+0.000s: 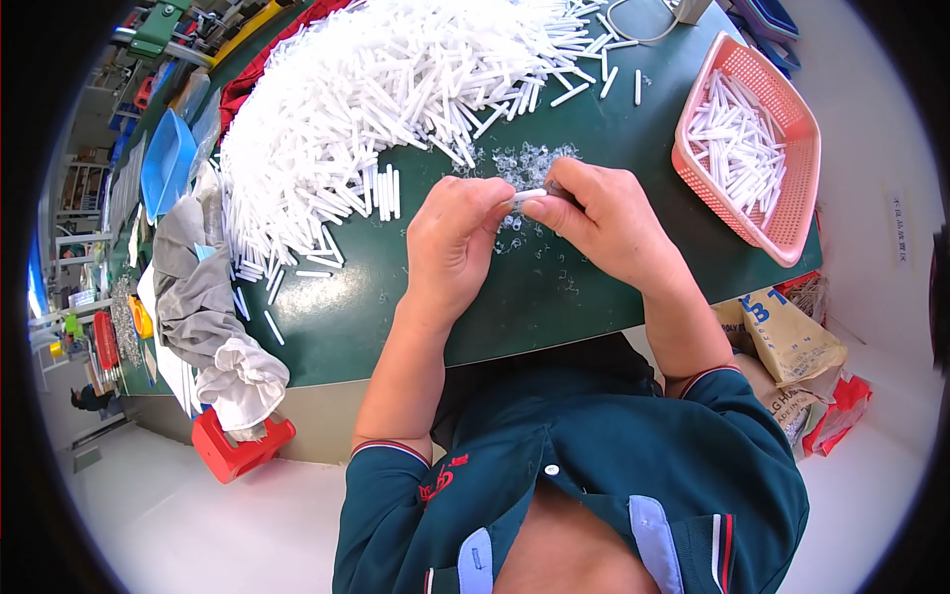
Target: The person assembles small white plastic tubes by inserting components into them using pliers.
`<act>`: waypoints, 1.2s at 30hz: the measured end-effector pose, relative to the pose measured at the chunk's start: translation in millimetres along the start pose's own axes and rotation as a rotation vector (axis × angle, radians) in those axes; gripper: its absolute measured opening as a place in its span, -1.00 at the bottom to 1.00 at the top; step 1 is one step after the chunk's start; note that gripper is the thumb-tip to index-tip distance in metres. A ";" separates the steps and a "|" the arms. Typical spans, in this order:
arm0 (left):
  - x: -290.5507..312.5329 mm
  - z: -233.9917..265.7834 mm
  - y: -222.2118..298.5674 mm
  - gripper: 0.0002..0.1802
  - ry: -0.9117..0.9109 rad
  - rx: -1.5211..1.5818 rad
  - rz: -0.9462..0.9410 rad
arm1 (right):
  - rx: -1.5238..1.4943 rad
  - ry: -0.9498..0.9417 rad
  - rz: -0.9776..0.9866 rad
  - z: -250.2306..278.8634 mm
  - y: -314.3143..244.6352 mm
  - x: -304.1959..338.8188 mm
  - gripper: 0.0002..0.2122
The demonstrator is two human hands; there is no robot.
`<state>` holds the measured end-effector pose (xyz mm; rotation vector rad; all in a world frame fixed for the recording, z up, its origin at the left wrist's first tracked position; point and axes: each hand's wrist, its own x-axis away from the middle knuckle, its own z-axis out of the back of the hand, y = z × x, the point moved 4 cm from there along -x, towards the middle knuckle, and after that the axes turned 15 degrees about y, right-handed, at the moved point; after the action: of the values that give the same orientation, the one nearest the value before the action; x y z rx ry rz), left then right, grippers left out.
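Over the near middle of the table, both hands meet at a short white plastic stick [530, 195]. My left hand [450, 238] pinches its left end between thumb and bent fingers. At the other end, my right hand [612, 220] is closed, with its thumb against the stick. Something small and dark shows between the right fingers, too hidden to name. Beneath and behind the hands lie clear plastic trimmings [529, 158]. A huge heap of similar white sticks [366, 84] spreads across the far left. Several sticks stand side by side [387, 193] at its near edge.
A pink plastic basket [804, 163] with more white sticks stands on the right of the green table [416, 342]. On the left are a grey cloth [188, 272], a blue tray [168, 163] and a red stool [237, 450]. Paper sacks [792, 337] sit below the right edge.
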<state>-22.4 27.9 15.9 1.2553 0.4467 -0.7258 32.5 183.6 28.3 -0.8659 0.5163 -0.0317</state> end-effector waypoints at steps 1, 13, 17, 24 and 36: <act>0.4 0.0 -0.3 -0.72 -0.012 -0.001 -0.009 | 0.018 0.006 0.018 -0.1 -0.2 -0.1 -0.70; 0.4 -1.7 -0.9 -0.68 -0.029 0.046 0.045 | 0.070 0.025 0.082 -1.6 -0.9 0.7 -0.70; -0.2 -0.7 -0.3 -0.70 -0.031 0.022 0.054 | 0.097 0.026 0.110 -0.1 -3.1 0.7 -0.70; 3.1 0.0 -7.2 -0.77 -0.025 0.050 0.143 | -0.003 -0.017 0.016 2.3 -3.8 -1.0 -0.66; 5.4 -2.5 -8.6 -0.79 -0.066 0.157 0.247 | 0.004 0.015 0.002 1.8 0.9 -2.7 -0.64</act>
<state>-24.5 27.8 5.7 1.4005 0.1790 -0.5983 30.8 186.1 29.8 -0.8619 0.5307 -0.0374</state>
